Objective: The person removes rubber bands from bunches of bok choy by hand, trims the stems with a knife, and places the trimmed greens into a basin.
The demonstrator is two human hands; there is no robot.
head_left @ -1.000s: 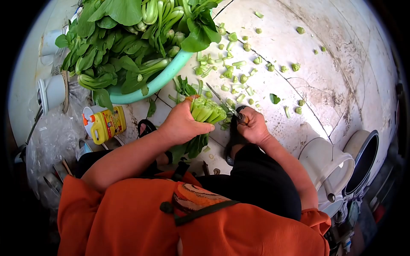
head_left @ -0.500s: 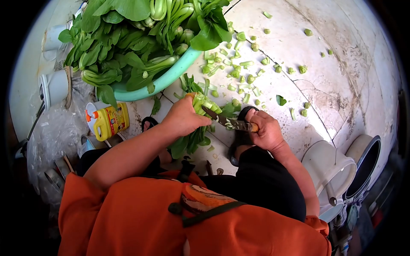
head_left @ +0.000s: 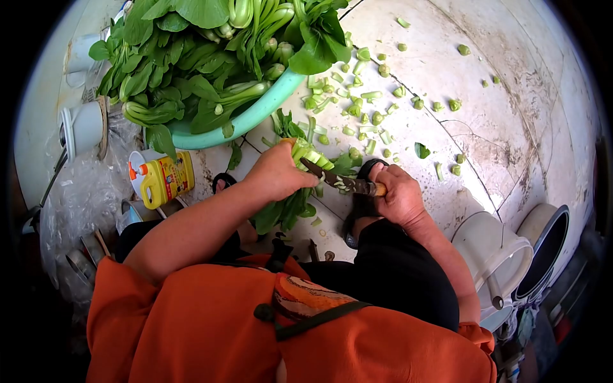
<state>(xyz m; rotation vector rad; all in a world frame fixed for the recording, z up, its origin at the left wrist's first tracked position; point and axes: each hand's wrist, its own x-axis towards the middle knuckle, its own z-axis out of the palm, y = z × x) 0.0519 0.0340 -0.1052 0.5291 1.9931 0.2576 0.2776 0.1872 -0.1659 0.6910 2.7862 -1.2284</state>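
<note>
a green basin (head_left: 267,103) is brimming with leafy greens (head_left: 182,67) while, near it, the left hand (head_left: 276,172) is gripping a bunch (head_left: 290,210), the right hand (head_left: 400,198) is holding a knife (head_left: 341,183) against its stems (head_left: 311,155), and scraps (head_left: 354,110) are lying beyond.

Greens (head_left: 198,57) in basin (head_left: 258,115); bucket (head_left: 479,239) right, perhaps touching tub (head_left: 549,246).

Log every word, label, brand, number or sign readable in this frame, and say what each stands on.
No text can be read for certain.
Yellow jug: its red-and-yellow label carries markings, but they are too small and blurred to quote.
Knife: no lettering can be made out.
Green basin: no lettering can be made out on the visible rim.
Elsewhere: nothing legible.
</note>
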